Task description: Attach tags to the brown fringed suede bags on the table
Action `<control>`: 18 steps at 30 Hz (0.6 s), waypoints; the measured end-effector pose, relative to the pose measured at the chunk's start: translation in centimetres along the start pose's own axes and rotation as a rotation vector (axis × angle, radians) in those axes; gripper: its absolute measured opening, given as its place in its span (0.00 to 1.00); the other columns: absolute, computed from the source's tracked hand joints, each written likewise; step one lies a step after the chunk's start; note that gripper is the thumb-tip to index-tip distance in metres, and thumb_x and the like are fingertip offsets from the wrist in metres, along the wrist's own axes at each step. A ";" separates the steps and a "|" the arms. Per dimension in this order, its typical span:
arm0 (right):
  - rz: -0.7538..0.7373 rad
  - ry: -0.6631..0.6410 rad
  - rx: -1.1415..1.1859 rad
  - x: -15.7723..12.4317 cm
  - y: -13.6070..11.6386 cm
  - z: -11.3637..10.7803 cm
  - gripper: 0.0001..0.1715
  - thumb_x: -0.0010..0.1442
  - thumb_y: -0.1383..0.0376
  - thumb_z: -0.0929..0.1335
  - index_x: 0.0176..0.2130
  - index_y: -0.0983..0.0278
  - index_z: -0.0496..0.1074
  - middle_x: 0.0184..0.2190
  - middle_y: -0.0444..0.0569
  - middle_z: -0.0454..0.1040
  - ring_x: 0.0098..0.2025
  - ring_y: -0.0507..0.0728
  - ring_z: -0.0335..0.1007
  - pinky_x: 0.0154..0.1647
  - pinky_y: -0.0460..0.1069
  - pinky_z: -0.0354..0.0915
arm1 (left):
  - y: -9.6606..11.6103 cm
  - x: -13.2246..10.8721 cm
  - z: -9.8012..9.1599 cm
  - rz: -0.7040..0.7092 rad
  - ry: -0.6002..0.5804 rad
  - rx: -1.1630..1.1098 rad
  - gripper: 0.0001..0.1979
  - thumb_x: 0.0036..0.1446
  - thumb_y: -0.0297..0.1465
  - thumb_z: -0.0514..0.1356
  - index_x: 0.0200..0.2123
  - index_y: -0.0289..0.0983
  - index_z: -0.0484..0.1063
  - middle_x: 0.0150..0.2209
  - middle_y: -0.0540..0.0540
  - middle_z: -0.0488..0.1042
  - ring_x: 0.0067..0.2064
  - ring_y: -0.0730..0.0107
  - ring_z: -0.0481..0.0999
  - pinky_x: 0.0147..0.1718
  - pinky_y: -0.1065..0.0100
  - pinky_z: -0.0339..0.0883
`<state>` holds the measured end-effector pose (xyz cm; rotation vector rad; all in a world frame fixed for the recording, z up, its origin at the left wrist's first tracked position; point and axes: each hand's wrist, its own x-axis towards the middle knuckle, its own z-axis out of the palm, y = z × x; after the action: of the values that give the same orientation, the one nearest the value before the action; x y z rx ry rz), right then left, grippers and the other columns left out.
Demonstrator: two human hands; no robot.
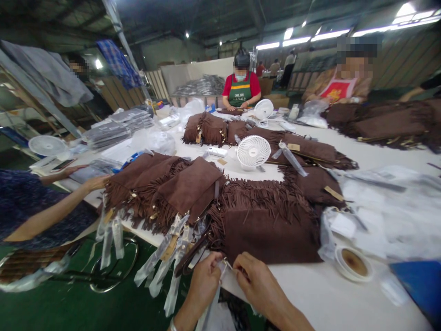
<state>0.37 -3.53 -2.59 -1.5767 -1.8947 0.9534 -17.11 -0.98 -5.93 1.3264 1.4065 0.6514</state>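
A brown fringed suede bag (pixel 272 225) lies flat at the table's near edge. My left hand (pixel 206 278) and my right hand (pixel 257 280) meet just below it, both pinching a small metal clasp wrapped in clear plastic (pixel 225 265) at the bag's lower edge. A clear plastic strip hangs down from my left hand. To the left, a stack of the same brown bags (pixel 165 188) overlaps, with plastic-wrapped straps (pixel 168 257) dangling over the edge.
A small white fan (pixel 254 151) stands mid-table, a tape roll (pixel 354 263) at right beside clear plastic bags (pixel 386 216). A co-worker's arms (pixel 65 202) reach in from the left. Other people work at the far end among more brown bags (pixel 382 122).
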 end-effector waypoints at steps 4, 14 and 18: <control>0.028 0.000 -0.025 0.2 0.1 -0.1 0.10 0.58 0.72 0.61 0.32 0.60 0.68 0.32 0.45 0.68 0.34 0.54 0.66 0.37 0.46 0.58 | -0.4 0.2 0.0 -0.040 -0.042 -0.040 0.22 0.48 0.26 0.52 0.48 0.37 0.71 0.28 0.51 0.68 0.27 0.68 0.71 0.26 0.68 0.66; -0.039 -0.040 -0.071 1.1 0.0 -0.3 0.11 0.58 0.73 0.60 0.33 0.61 0.68 0.33 0.45 0.69 0.35 0.54 0.67 0.37 0.46 0.58 | 0.1 0.0 -0.4 -0.018 -0.067 -0.007 0.24 0.46 0.24 0.50 0.47 0.39 0.71 0.25 0.54 0.66 0.26 0.69 0.69 0.27 0.69 0.62; -0.013 -0.060 -0.140 1.6 -0.2 -0.1 0.10 0.58 0.73 0.60 0.33 0.62 0.68 0.32 0.45 0.70 0.35 0.53 0.69 0.36 0.46 0.57 | 0.3 0.2 -0.5 0.020 -0.101 -0.014 0.19 0.44 0.23 0.51 0.41 0.37 0.72 0.23 0.54 0.63 0.26 0.70 0.66 0.25 0.70 0.57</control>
<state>-0.03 -1.93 -2.53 -1.6291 -2.0503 0.8882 -17.42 -0.59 -5.61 1.3455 1.3063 0.5983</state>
